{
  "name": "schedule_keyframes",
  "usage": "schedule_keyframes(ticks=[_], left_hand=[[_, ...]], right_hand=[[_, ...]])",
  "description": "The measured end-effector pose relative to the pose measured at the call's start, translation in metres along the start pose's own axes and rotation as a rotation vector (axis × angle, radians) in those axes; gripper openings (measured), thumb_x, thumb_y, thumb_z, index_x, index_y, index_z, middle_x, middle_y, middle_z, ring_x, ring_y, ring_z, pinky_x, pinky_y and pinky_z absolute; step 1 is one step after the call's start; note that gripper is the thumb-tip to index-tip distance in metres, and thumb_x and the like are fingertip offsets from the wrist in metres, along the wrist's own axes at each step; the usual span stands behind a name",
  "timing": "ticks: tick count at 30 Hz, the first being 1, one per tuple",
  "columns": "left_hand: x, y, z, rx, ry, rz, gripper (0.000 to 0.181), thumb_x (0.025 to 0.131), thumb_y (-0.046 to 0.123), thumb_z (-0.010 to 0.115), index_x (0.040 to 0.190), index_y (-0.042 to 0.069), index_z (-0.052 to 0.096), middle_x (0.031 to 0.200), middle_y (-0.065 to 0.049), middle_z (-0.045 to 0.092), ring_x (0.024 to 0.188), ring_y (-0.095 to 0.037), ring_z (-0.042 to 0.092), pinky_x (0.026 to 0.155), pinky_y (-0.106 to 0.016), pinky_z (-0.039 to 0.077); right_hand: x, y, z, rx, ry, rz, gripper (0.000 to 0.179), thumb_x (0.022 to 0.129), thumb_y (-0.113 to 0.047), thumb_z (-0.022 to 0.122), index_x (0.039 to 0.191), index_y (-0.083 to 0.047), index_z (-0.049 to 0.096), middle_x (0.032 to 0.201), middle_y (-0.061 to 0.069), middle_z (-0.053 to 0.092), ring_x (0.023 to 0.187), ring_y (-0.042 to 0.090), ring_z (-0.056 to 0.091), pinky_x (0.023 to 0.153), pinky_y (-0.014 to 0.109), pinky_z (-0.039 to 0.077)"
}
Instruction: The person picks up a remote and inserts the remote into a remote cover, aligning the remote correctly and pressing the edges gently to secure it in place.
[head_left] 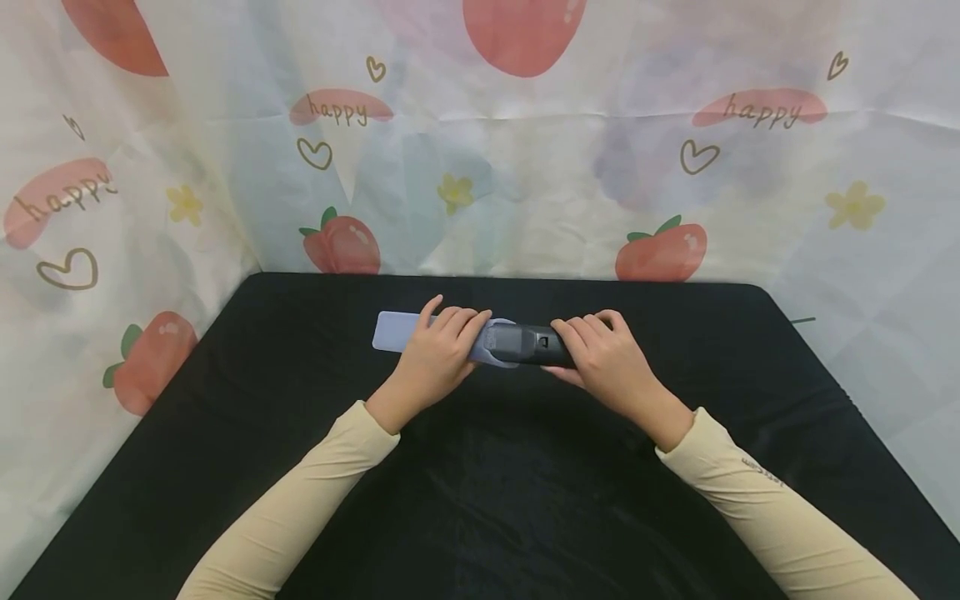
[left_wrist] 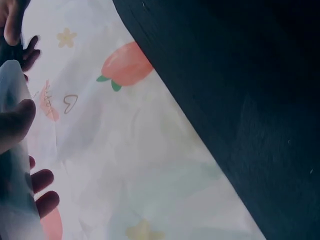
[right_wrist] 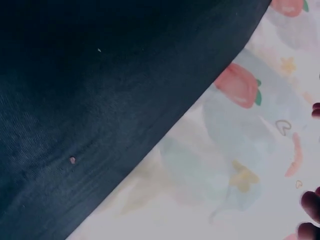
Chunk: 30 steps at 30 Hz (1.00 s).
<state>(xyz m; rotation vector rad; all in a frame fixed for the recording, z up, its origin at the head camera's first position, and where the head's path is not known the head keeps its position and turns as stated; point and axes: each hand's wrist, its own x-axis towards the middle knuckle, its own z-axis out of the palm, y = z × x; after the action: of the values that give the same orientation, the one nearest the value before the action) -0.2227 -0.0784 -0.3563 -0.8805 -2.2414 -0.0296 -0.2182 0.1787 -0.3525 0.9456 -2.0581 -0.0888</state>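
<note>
A long object lies level between both hands in the head view, held above the black table. Its left part is a flat, pale blue piece with a rounded end; its right part is a black handle with a small square mark. My left hand grips the blue piece near where it meets the black part, index finger raised. My right hand grips the far end of the handle and covers it. From the left wrist, the pale piece shows under the thumb. I cannot tell what kind of tool this is.
The table under the hands has a black cloth. Behind it and at its sides hangs a pale curtain printed with strawberries, hearts and flowers. A small speck shows on the black cloth in the right wrist view.
</note>
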Motion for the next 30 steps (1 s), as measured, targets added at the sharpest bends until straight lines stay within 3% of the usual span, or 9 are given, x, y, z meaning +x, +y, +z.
schedule_keyframes(ticks=[7, 16, 30], left_hand=[[-0.0016, -0.0076, -0.0091, -0.016, -0.037, -0.014, 0.065, 0.074, 0.045, 0.076, 0.126, 0.009, 0.057, 0.108, -0.005, 0.065, 0.102, -0.021, 0.059, 0.105, -0.049, 0.035], [-0.0028, -0.0077, -0.0076, -0.084, -0.014, 0.054, 0.059, 0.073, 0.04, 0.078, 0.118, 0.007, 0.06, 0.101, -0.006, 0.065, 0.097, -0.021, 0.062, 0.103, -0.045, 0.04], [-0.0018, -0.0022, -0.0023, -0.091, -0.033, 0.052, 0.058, 0.076, 0.04, 0.076, 0.12, 0.007, 0.059, 0.103, -0.006, 0.065, 0.098, -0.021, 0.062, 0.104, -0.044, 0.039]], right_hand=[[0.0015, 0.0057, -0.0036, -0.011, 0.033, 0.01, 0.06, 0.06, -0.033, 0.088, 0.101, 0.0, 0.06, 0.085, 0.013, 0.066, 0.074, 0.028, 0.06, 0.072, 0.045, 0.048], [-0.0006, 0.0007, 0.0001, 0.034, 0.084, -0.031, 0.061, 0.056, -0.029, 0.09, 0.1, 0.003, 0.061, 0.083, 0.014, 0.065, 0.072, 0.029, 0.059, 0.07, 0.045, 0.048], [0.0018, -0.0038, 0.0026, 0.024, 0.068, -0.028, 0.06, 0.058, -0.033, 0.089, 0.098, 0.002, 0.061, 0.082, 0.014, 0.065, 0.072, 0.029, 0.059, 0.07, 0.045, 0.048]])
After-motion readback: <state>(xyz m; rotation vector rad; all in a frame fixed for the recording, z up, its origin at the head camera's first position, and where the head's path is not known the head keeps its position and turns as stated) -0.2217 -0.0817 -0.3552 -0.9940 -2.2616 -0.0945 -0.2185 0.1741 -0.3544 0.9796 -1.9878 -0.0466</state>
